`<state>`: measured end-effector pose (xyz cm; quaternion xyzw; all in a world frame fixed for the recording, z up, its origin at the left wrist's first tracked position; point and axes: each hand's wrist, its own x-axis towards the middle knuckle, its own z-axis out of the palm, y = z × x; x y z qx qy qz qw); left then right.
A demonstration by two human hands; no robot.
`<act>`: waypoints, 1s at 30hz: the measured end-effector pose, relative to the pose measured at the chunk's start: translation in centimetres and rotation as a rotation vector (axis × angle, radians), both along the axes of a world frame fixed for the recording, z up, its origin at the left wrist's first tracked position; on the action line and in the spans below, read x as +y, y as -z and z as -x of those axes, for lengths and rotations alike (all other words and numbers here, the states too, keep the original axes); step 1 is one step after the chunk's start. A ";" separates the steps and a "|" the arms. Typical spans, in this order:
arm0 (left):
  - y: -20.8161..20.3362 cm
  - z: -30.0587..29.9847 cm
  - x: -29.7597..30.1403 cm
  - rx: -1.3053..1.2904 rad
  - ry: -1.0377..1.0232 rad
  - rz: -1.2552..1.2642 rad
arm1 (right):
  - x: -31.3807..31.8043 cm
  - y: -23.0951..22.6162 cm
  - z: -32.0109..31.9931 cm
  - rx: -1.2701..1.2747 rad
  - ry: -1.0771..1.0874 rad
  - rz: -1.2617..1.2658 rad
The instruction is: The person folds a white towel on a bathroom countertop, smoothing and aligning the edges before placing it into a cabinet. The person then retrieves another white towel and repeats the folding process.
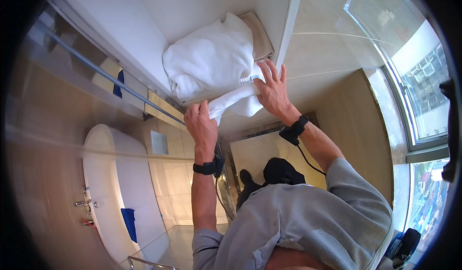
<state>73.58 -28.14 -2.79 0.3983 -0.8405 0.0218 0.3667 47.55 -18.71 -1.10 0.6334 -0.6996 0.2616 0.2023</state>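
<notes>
Towel (pixel 236 99): one, white; I have it stretched slantwise between both grips, at the front of the cupboard (pixel 192 3).
Left grip (pixel 202 125): closed, fingers bunched on the towel's end.
Right grip (pixel 274 94): thumb against the towel, fingers spread; I cannot tell whether it pinches. If it only steadies, that end could slide free under any tug from the left.
Flap (pixel 250 107): loose part of the towel, hanging below its middle. Its weight could pull the towel crooked if one end is let go first.
Pile (pixel 209 53): white, loosely heaped in the cupboard, right behind the towel. I cannot tell whether the two are quite apart; if they are caught together, a pull could drag the heap out over the front edge.
Beige cloth (pixel 260 34): one, partly behind the pile, at the right wall; could shift with the same pull.
Bar (pixel 91 58): runs slantwise to near the left grip; a wide swing leftward might knock knuckles on it.
Cord (pixel 312 162): slack, from the right wristband (pixel 294 130); could snag during a deep reach.
Floor (pixel 250 150): pale, below the flap; the likely landing place if both ends slip.
</notes>
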 end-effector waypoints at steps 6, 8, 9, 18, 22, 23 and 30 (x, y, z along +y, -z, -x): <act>1.8 2.3 -4.8 -0.020 0.014 -0.058 | -4.5 0.2 2.7 -0.014 -0.138 0.028; 2.3 3.2 -5.9 -0.031 -0.001 -0.092 | -5.8 0.9 3.7 0.007 -0.173 0.067; 2.3 3.7 -6.7 -0.005 0.012 -0.067 | -6.7 1.0 4.0 0.003 -0.178 0.074; 2.2 6.6 -12.5 -0.024 -0.095 0.037 | -13.7 0.1 4.7 -0.114 -0.164 0.125; 1.6 9.2 -16.7 -0.093 -0.161 -0.034 | -17.3 0.5 4.8 -0.117 -0.121 0.166; 1.5 9.1 -17.1 -0.090 -0.150 -0.035 | -17.5 0.4 4.5 -0.112 -0.110 0.175; 0.9 5.5 -13.1 0.051 0.074 -0.122 | -12.3 -0.4 5.0 -0.103 -0.147 0.067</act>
